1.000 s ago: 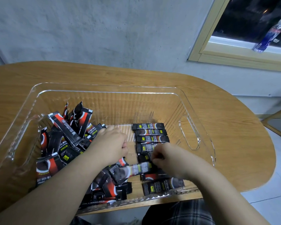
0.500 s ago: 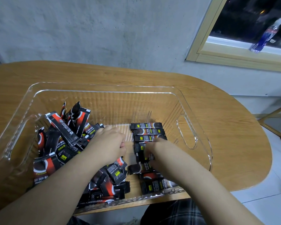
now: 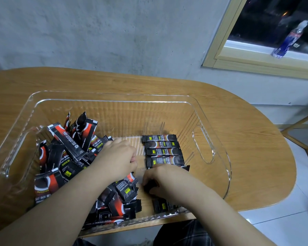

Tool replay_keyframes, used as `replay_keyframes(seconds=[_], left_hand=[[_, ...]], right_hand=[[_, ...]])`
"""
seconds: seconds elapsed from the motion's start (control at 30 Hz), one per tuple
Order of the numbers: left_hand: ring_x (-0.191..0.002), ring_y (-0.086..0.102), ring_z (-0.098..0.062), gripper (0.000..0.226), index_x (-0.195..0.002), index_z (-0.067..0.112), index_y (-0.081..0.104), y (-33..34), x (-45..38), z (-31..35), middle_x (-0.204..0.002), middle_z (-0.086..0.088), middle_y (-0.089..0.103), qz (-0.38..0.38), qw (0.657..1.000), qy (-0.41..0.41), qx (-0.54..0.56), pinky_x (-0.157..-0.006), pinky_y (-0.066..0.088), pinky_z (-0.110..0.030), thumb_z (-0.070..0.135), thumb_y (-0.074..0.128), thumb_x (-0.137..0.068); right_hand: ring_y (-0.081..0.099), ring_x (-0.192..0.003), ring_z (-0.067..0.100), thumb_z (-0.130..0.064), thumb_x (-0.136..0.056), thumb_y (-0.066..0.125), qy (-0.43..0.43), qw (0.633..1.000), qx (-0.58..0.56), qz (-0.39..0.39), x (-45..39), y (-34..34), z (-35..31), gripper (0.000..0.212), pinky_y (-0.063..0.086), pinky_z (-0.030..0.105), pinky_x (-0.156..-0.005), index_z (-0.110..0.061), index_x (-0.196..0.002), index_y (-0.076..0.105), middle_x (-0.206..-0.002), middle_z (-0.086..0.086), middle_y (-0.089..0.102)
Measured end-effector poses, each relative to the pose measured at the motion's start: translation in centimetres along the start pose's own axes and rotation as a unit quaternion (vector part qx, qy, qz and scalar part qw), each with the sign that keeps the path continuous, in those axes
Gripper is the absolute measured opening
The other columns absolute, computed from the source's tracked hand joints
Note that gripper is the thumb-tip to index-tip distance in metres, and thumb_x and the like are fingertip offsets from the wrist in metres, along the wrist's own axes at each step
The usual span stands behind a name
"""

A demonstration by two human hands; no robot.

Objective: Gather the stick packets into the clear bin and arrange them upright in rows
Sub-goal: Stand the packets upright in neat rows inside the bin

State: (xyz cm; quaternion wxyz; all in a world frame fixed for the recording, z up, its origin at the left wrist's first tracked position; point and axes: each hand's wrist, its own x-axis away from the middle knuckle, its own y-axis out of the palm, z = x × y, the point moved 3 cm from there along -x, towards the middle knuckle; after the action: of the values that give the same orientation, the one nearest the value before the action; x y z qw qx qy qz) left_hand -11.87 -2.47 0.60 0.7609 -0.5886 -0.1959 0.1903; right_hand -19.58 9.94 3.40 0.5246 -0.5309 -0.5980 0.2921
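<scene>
Stick packets: glossy black sachets with red and white print, long and narrow, all inside the clear bin (image 3: 201,110).
Neat row (image 3: 163,151): at the bin's right half, packets lie flat side by side, long axes running left to right, stacked from the far side toward the person; the nearest ones pass under the right hand.
Loose pile (image 3: 69,157): fills the bin's left half, packets jumbled at many angles, several leaning up against the left and far walls.
Near packet (image 3: 164,205): one lies flat by the bin's near wall, below the right wrist.
Left hand (image 3: 118,158): palm down at the pile's right edge, fingers curled under; whether it holds a packet cannot be told.
Right hand (image 3: 160,180): palm down at the near end of the row, fingers curled round a dark packet end.
Open room: a bare strip of floor between pile and row, and bare floor from the row to the right wall with its handle cutout (image 3: 203,144).
Bin: transparent ribbed plastic, rectangular, rounded rim.
Table (image 3: 256,139): wood grain, rounded end at right, bin near its front edge.
Beyond: grey concrete wall (image 3: 114,32); a plastic bottle (image 3: 290,39) on the window sill.
</scene>
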Motion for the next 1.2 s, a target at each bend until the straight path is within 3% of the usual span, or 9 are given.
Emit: replay_keyframes(seconds=[0.17,0.33,0.5,0.67,0.87,1.07,1.2], left_hand=[[-0.113,0.038,-0.013,0.017,-0.081,0.028,0.052,-0.1,0.0,0.0,-0.099,0.011,0.049,-0.004,1.0,0.0,0.002,-0.103,0.024,-0.029,0.037,0.047,-0.095],[-0.105,0.038,-0.012,0.016,-0.084,0.027,0.055,-0.1,0.0,0.0,-0.098,0.011,0.049,-0.004,1.0,0.0,0.006,-0.101,0.026,-0.029,0.037,0.047,-0.095],[-0.104,0.038,-0.011,0.016,-0.081,0.028,0.054,-0.1,0.1,0.0,-0.097,0.011,0.049,-0.004,1.0,-0.001,0.01,-0.101,0.026,-0.029,0.037,0.048,-0.094],[-0.104,0.037,-0.012,0.016,-0.081,0.029,0.052,-0.2,0.2,0.0,-0.097,0.011,0.048,-0.004,1.0,-0.001,0.008,-0.101,0.026,-0.029,0.037,0.048,-0.094],[-0.096,0.032,-0.01,0.016,-0.081,0.029,0.053,-0.1,0.1,0.0,-0.093,0.012,0.045,-0.006,1.0,-0.003,0.007,-0.101,0.026,-0.029,0.037,0.049,-0.094],[-0.097,0.032,-0.01,0.016,-0.08,0.03,0.051,-0.1,0.1,0.0,-0.093,0.011,0.045,-0.005,1.0,-0.002,0.007,-0.101,0.026,-0.029,0.037,0.048,-0.095],[-0.101,0.036,-0.011,0.016,-0.08,0.03,0.051,-0.1,0.1,0.0,-0.094,0.011,0.045,-0.006,1.0,-0.004,0.007,-0.102,0.026,-0.03,0.037,0.048,-0.094]], right_hand=[[0.061,-0.096,0.019,-0.014,-0.085,0.063,0.034,0.999,-0.013,-0.002,0.4,0.0,1.2,0.026,0.052,0.032,-0.078,-0.026,-0.107,0.065,-0.108,-0.003,0.064],[0.056,-0.092,0.013,-0.014,-0.086,0.061,0.046,0.998,-0.017,0.041,1.1,-1.0,2.4,0.026,0.04,0.019,-0.07,-0.025,-0.11,0.063,-0.108,-0.005,0.063],[0.056,-0.101,0.019,-0.015,-0.091,0.057,0.098,0.991,0.023,0.093,1.3,-1.6,3.0,0.026,0.034,0.021,-0.07,-0.019,-0.116,0.059,-0.115,-0.001,0.053],[0.057,-0.095,0.025,-0.009,-0.091,0.055,0.116,0.989,0.031,0.089,0.8,-1.0,3.1,0.021,0.043,0.028,-0.073,-0.014,-0.111,0.06,-0.11,0.003,0.053],[0.057,-0.098,0.025,-0.004,-0.087,0.054,0.104,0.989,0.038,0.098,0.6,-0.4,3.3,0.022,0.042,0.029,-0.076,-0.014,-0.105,0.063,-0.111,0.004,0.054],[0.051,-0.108,0.016,-0.005,-0.09,0.056,0.054,0.99,0.031,0.123,0.8,-0.4,3.2,0.034,0.04,0.023,-0.086,-0.024,-0.117,0.064,-0.114,-0.003,0.057],[0.052,-0.108,0.016,-0.003,-0.089,0.057,0.049,0.99,0.023,0.127,0.6,-0.3,3.2,0.034,0.038,0.02,-0.082,-0.023,-0.116,0.066,-0.114,-0.003,0.058]])
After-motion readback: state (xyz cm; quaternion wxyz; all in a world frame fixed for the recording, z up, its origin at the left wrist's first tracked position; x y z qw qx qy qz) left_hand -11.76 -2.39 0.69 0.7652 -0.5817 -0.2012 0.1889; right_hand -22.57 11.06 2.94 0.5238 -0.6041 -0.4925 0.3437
